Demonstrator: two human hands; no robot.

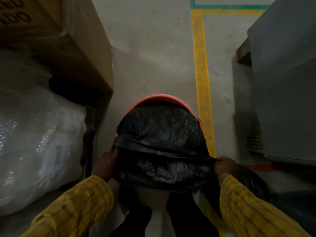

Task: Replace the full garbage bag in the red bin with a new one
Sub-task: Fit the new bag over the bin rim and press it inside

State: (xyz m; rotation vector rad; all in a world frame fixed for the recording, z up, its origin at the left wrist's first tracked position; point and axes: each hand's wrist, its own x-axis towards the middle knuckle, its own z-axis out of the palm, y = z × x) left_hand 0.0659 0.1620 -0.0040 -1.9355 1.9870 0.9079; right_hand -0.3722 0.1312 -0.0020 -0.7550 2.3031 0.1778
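The red bin stands on the concrete floor straight ahead, only its far rim showing. A crinkled black garbage bag covers most of its opening and drapes toward me over the near side. My left hand grips the bag's edge at the left. My right hand pinches the stretched edge at the right. Both arms wear yellow checked sleeves. The inside of the bin is hidden by the bag.
A large cardboard box sits at the upper left above a bulky clear plastic bundle. A grey cabinet stands at the right. A yellow floor line runs beside the bin. Another dark bag lies at the lower right.
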